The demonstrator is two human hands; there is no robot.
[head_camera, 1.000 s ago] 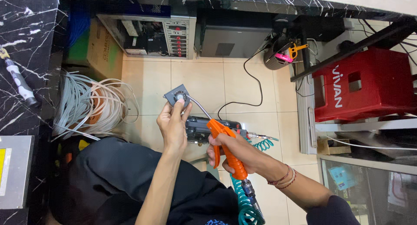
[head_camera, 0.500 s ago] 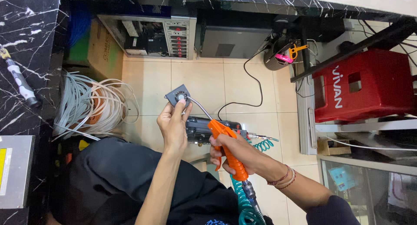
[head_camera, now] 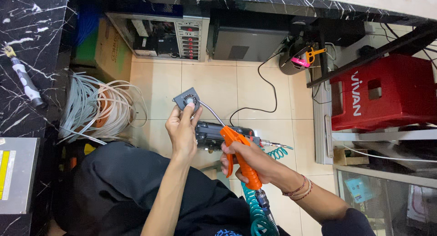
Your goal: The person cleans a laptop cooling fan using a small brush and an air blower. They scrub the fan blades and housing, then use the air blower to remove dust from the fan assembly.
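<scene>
Small fan held over tiled floor, air gun aimed at it.

Left hand clenched around fan from below, fingers covering lower edge. Right hand closed on orange air gun grip; trigger finger position hard to make out. Metal nozzle curved up to fan housing, tip hidden behind left hand's fingers. Teal coiled hose cut off at bottom edge. Dark device on floor partly hidden behind hands. Against earlier frame: pose unchanged, fan and gun in same positions.

Left hand holds a small grey fan; right hand grips an orange air gun, its bent nozzle at the fan.
</scene>
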